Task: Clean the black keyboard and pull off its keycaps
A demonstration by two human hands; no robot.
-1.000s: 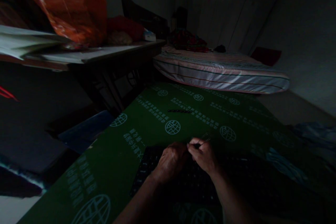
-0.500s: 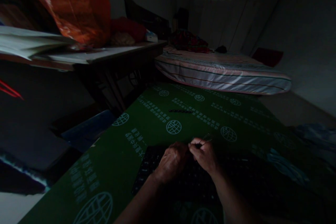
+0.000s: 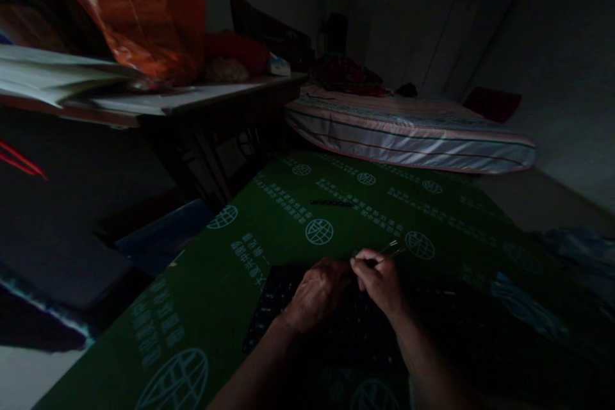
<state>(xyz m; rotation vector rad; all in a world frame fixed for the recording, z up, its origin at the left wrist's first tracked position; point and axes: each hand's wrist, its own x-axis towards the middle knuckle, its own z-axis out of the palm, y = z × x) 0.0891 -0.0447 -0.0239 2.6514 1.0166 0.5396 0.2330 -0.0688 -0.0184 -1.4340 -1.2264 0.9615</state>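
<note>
A black keyboard [image 3: 269, 304] lies on a green board under both my hands. My left hand [image 3: 318, 291] rests over the keyboard's upper middle, fingers curled and pressed together; what they hold, if anything, is hidden. Close beside it, my right hand [image 3: 378, 278] is closed in a pinch on a thin wire tool [image 3: 393, 245], whose two shiny prongs stick out past the knuckles, up and to the right. Its exact kind is too dark to tell. Beyond the hands, a short row of small black pieces [image 3: 331, 203] lies on the board.
The green printed board [image 3: 269, 211] stretches ahead to a striped mattress [image 3: 408, 134]. On the left stands a table [image 3: 192, 99] with an orange bag [image 3: 154, 19] and papers on it. A blue bin-like object [image 3: 163, 237] sits below. Bluish cloth [image 3: 526, 307] lies at right.
My right hand has shifted slightly to the right and away from the left hand, and the tool's prongs show more clearly. My left hand stays nearly in place.
</note>
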